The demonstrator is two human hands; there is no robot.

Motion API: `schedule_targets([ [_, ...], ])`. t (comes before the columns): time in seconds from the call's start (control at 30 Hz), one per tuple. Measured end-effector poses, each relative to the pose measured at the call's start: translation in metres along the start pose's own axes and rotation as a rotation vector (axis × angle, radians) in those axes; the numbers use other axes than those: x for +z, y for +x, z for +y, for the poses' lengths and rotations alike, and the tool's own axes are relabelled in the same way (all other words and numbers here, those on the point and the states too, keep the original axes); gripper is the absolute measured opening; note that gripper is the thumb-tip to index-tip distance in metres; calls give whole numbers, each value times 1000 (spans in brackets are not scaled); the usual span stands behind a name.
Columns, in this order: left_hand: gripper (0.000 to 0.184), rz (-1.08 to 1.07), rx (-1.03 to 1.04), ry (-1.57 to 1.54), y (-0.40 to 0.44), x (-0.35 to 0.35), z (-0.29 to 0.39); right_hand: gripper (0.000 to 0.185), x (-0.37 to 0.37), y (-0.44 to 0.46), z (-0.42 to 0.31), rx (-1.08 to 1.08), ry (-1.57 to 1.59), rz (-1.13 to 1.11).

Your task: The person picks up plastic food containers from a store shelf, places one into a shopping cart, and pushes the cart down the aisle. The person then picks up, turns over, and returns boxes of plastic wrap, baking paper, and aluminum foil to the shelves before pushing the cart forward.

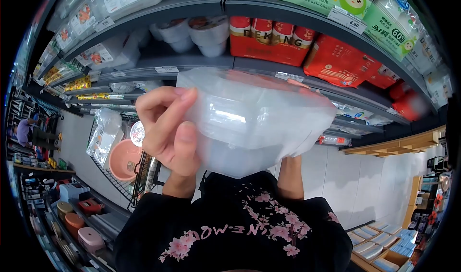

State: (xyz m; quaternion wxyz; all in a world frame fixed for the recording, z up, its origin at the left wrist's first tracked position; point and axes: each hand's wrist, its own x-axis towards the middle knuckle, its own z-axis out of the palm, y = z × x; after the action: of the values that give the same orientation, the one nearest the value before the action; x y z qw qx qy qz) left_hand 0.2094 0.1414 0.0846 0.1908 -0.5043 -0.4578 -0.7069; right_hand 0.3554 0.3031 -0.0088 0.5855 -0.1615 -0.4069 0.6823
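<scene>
Dark shop shelving [197, 5] curves along the far side of a pale-tiled floor [331, 185], facing a person in a black blossom-print top [240, 219]. Curled at the left edge of a translucent package [240, 123], the left hand [168, 128] has thumb and fingers closed on the wrap; the right hand [298, 83] shows only fingertips over the far right edge, its hold too hidden to tell. Between the two hands — on the near side of the shelves — the package appears to be nested plastic containers in glossy film. It looks light for its bulk, the containers springy and liable to crack if squeezed, the film soft and apt to slip. Both sides, supported low against the firmer walls, seem a surer hold than loose wrap. Beyond, white tubs [209, 34] and red packs [269, 51] line a far shelf; at left, a wire cart [139, 178] carries a pink basin [122, 161].
</scene>
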Motion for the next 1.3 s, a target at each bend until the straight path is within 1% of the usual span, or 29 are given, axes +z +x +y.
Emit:
schedule_targets([
  [0.17,35,-75,33,52,3,12,8,53,-10,3,1,4,-67,-15],
  [0.27,34,-128,66,29,5,16,14,53,-14,3,3,12,-110,-27],
  [0.4,32,-112,84,37,9,22,15,52,-20,6,5,20,-166,-35],
  [0.47,30,-101,-37,265,10,20,12,52,-23,8,6,30,-203,-39],
  [0.5,28,-71,-128,232,13,23,11,52,-25,8,6,34,-225,-40],
  [0.53,28,-75,-129,228,14,25,7,52,-27,9,7,38,-251,-40],
  [0.6,26,2,-342,153,17,24,-3,51,-32,10,7,45,-317,-38],
  [0.67,25,27,-349,179,22,24,-17,51,-36,12,8,36,-396,-31],
  [0.73,27,-3,-417,187,23,18,-32,51,-35,12,3,21,-453,-29],
  [0.77,28,17,-478,155,23,16,-37,51,-33,13,-2,-209,-752,-33],
  [0.8,28,15,-479,154,22,14,-44,51,-28,13,-9,-444,-1047,-36],
  [0.83,28,18,-536,118,20,11,-51,51,-23,14,-18,-441,-1050,-33],
  [0.87,28,20,-591,80,19,9,-54,50,-17,15,-29,-280,-973,-20],
  [0.9,28,14,-594,76,18,9,-55,49,-12,16,-38,-122,-893,-5],
  [0.93,29,33,-650,69,18,8,-55,49,-9,15,-43,-120,-896,3],
  [0.97,30,52,-706,62,17,7,-54,51,-5,14,-47,-199,-989,6],
  [1.0,30,47,-710,60,16,6,-53,53,-3,12,-49,-280,-1081,8],
  [1.03,30,55,-687,53,16,5,-53,53,-3,12,-48,-279,-1083,11],
  [1.1,31,71,-663,48,17,3,-51,46,-5,13,-47,-385,-1121,-60],
  [1.13,31,86,-643,24,17,2,-50,46,-7,14,-45,-386,-1120,-66],
  [1.17,31,102,-623,1,18,0,-48,38,-12,15,-41,-338,-1024,-85],
  [1.2,31,106,-623,3,18,0,-45,33,-17,15,-37,-289,-928,-104],
  [1.23,31,124,-620,-33,18,-1,-42,33,-22,16,-33,-287,-928,-107],
  [1.27,31,142,-618,-69,17,-1,-39,32,-28,17,-29,-478,-1024,-153],
  [1.3,31,145,-620,-66,16,-1,-36,37,-26,17,-28,-673,-1115,-199],
])
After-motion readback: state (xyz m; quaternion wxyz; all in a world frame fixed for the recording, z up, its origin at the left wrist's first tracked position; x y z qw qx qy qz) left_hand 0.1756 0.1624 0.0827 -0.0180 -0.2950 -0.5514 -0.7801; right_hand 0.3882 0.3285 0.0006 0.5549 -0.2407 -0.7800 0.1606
